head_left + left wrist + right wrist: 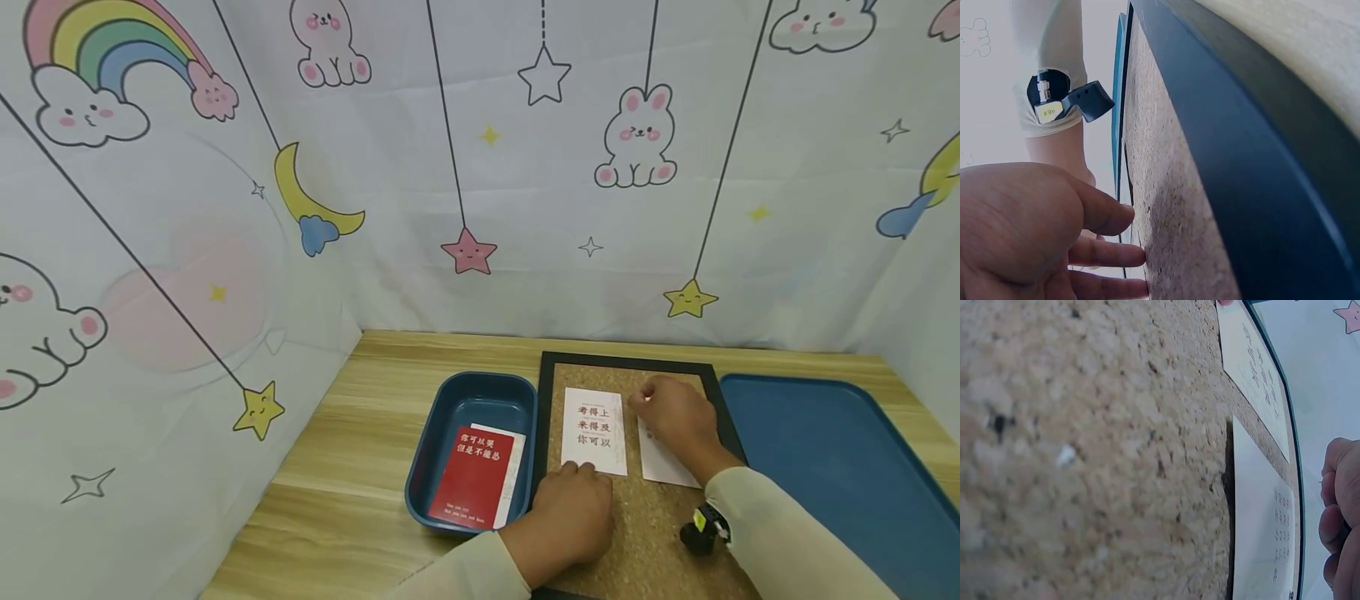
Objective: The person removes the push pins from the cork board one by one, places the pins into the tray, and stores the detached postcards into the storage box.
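A corkboard [660, 529] in a black frame lies on the table with two white cards on it. My left hand [573, 512] rests at the lower edge of the left card [592, 429], which bears three lines of Chinese writing. In the left wrist view its fingers [1110, 255] are extended, their tips down at the cork. My right hand [678, 417] is over the upper part of the right card [663, 458], hiding some of it. The right wrist view shows its curled fingers [1347, 481] pinching a pin [1320, 482], of which only a thin tip shows.
Left of the board stands a blue bin [420, 467] holding a red card [468, 479] over a white one. A flat blue tray [825, 467] lies to the right. A cartoon-printed cloth [555, 300] hangs behind the wooden table [337, 467].
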Demonstrator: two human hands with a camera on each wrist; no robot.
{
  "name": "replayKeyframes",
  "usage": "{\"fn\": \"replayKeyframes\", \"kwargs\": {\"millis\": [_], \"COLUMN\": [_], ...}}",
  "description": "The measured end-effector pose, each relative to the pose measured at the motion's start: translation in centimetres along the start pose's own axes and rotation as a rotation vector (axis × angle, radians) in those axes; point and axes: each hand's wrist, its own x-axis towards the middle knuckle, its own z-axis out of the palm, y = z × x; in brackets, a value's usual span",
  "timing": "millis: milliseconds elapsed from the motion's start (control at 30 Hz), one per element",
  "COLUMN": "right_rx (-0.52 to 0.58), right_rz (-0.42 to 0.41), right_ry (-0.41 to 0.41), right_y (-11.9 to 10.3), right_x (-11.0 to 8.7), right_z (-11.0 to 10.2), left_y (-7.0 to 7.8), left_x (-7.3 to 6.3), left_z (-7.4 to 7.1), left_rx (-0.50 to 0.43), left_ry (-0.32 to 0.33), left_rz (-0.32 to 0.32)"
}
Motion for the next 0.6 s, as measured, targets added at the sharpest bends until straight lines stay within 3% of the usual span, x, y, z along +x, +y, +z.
{"fn": "replayKeyframes", "kwargs": {"millis": [600], "right_rx": [-0.019], "right_rz": [0.022], "right_ry": [-0.012], "right_y": [1.3], "right_x": [-0.5], "right_z": [-1.3], "left_y": [-0.3], "left_x": [-0.1], "left_z": [-0.1], "left_rx": [-0.017], "left_ry": [0.004], "left_rz": [0.015]}}
